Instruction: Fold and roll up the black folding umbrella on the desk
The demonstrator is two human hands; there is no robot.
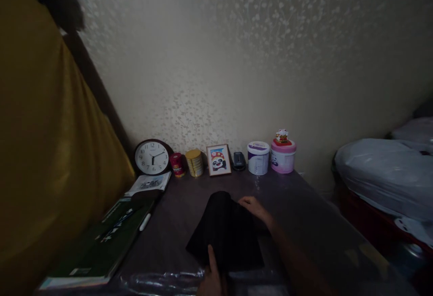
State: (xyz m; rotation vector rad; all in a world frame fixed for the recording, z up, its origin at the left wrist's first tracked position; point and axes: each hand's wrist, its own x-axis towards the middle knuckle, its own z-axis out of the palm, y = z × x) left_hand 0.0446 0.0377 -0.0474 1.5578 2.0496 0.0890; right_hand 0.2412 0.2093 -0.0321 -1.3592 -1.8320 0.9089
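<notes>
A piece of black cloth [228, 237], its exact kind not clear in the dim light, lies in front of me at the near middle of the table, with a rounded fold at its far end. My right hand [252, 206] pinches its far right edge between closed fingertips. At the near edge is my left hand [211, 280], its index finger stretched over the cloth. Its other fingers are partly hidden at the bottom of the view and seem to grip the edge.
Along the wall on the dark table [182, 206] stand a clock [152, 157], a red tin [177, 165], a gold tin [194, 163], a framed panda picture [218, 160] and two round tubs [258, 158]. Green books [101, 242] and a white marker [145, 222] lie left, beside a yellow curtain [50, 152].
</notes>
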